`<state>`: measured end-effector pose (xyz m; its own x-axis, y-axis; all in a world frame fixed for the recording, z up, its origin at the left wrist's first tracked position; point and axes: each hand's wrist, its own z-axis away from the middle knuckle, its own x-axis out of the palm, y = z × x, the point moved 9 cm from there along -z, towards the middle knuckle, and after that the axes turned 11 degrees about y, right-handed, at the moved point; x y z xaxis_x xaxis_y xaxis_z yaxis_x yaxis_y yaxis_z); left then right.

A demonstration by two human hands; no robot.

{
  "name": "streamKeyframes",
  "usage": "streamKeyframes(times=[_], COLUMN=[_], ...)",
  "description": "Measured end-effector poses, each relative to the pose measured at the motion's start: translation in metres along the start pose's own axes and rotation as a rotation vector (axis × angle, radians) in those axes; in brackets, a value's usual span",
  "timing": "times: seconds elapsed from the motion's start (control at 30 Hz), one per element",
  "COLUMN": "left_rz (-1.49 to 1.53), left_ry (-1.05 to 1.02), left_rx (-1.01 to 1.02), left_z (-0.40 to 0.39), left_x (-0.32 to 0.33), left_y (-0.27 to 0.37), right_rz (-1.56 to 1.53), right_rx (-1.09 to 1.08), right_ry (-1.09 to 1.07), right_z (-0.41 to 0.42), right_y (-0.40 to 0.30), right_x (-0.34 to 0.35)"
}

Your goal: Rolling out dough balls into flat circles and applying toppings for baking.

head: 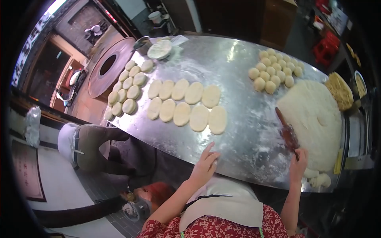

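My right hand (300, 157) grips one handle of a wooden rolling pin (288, 135), whose other end points away from me beside a large slab of dough (315, 119). Over the table's near edge, my left hand (206, 163) holds nothing and has its fingers apart. Just beyond it lie two rows of flattened oval dough pieces (198, 118). Farther left, thicker round dough pieces (128, 83) sit close together. A cluster of dough balls (275, 70) rests at the far right. Small dough scraps (321, 180) lie near the right corner.
The floured metal table (238, 148) stretches out before me. A flour-dusted bowl (159, 49) and a metal pot (142, 45) stand at its far left, near a round oven top (111, 67). A brown mass (340, 90) borders the dough slab. A bending person (98, 145) and a gas cylinder (137, 209) are at left.
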<state>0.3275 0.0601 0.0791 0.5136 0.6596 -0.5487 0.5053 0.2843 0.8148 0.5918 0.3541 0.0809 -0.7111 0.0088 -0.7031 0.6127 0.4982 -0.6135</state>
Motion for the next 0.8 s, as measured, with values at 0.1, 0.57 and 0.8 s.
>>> streamKeyframes(times=[0.1,0.57,0.8], left_rz=[0.059,-0.013,0.167], left_ry=[-0.031,0.262,0.674], left_rx=[0.03,-0.176,-0.553], left_z=[-0.017,-0.056,0.048], left_x=[-0.024,-0.303,-0.366], left_y=[-0.022,-0.209,-0.33], right_rz=[0.012,-0.002,-0.165], right_rx=[-0.062,-0.111,-0.623], right_ry=[0.016,-0.209,-0.246], right_z=[0.008,0.02,-0.072], right_y=[-0.046,-0.276,-0.408], right_x=[0.02,0.199,0.333])
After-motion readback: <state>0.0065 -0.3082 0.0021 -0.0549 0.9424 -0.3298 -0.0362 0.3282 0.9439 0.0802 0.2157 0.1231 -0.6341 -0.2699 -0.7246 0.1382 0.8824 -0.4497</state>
